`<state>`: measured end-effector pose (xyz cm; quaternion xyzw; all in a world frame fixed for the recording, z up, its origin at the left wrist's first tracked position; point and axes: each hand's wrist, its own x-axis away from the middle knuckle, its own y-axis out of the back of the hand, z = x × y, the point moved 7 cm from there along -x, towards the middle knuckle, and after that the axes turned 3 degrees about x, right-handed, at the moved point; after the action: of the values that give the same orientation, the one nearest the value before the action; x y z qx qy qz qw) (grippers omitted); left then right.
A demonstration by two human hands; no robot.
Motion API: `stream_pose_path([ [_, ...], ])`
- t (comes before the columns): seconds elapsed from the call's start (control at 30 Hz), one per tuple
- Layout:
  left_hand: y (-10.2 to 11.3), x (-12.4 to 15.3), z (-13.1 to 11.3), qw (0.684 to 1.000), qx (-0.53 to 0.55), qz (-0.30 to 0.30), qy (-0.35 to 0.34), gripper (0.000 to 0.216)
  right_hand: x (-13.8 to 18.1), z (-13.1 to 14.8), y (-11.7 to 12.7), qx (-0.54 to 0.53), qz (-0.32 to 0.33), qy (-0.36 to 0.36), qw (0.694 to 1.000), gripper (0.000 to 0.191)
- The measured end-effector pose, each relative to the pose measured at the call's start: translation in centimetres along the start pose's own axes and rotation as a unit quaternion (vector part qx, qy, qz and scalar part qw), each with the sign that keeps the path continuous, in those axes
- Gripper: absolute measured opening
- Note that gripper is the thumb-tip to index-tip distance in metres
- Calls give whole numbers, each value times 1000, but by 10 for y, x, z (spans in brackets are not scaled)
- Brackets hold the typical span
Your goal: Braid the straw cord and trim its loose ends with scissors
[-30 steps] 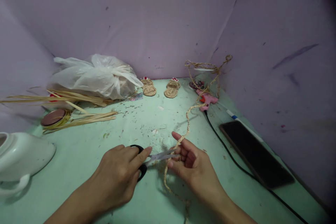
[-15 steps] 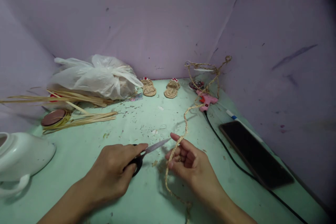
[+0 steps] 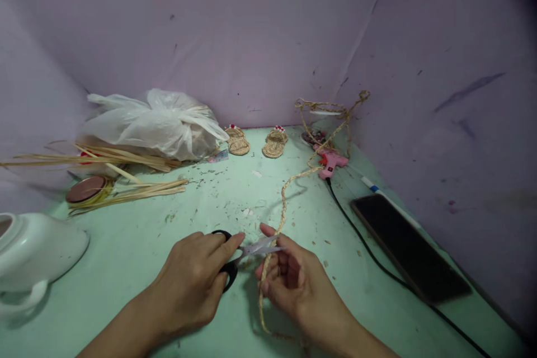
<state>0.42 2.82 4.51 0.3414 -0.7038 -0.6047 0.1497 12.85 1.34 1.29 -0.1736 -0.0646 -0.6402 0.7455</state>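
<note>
My left hand (image 3: 197,274) is closed round the black handles of a pair of scissors (image 3: 251,249). The blades are parted and reach across a braided straw cord (image 3: 283,207). My right hand (image 3: 293,279) holds this cord between thumb and fingers, with the blade tips close to its fingers. From the hand the cord drops toward the near edge of the view. At its far end it runs up to a pink glue gun (image 3: 333,162) and a tangle of the same cord (image 3: 335,109).
Two small woven slippers (image 3: 239,141) (image 3: 275,143) stand by the back wall. A white plastic bag (image 3: 155,126), straw strips (image 3: 138,190), a round lidded jar (image 3: 87,189) and a white ceramic jug (image 3: 37,251) lie left. A phone (image 3: 409,246) and black cable (image 3: 373,254) lie right.
The scissors have moved right and their blades have opened, now spanning the cord. My right hand has shifted slightly left and down with the cord.
</note>
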Motion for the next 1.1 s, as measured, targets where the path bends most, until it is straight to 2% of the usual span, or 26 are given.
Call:
stream_pose_path([
  [0.13,1,-1,-1,999,-33,-16,-23,52,1,-1,-2,28,5,24,999,67],
  [0.3,-2,0,3,999,-47,-1,-10,54,2,4,1,87,7,66,994,62],
  [0.53,-3,2,5,1000,9,2,-14,52,3,6,0,97,14,77,992,60],
  [0.6,0,1,8,996,85,12,21,52,3,5,1,90,7,69,994,60],
  [0.67,5,-2,13,978,184,10,93,48,2,3,2,73,0,57,996,59],
  [0.8,6,-4,20,896,354,-34,266,30,-1,0,0,30,8,32,999,63],
  [0.9,-5,-2,12,840,417,-71,340,29,-2,-4,-4,20,11,12,1000,67],
  [1.0,-16,0,0,837,408,-77,357,31,0,-8,-11,40,6,18,999,62],
  [1.1,-23,3,-7,852,385,-72,348,36,2,-9,-17,72,8,52,996,42],
])
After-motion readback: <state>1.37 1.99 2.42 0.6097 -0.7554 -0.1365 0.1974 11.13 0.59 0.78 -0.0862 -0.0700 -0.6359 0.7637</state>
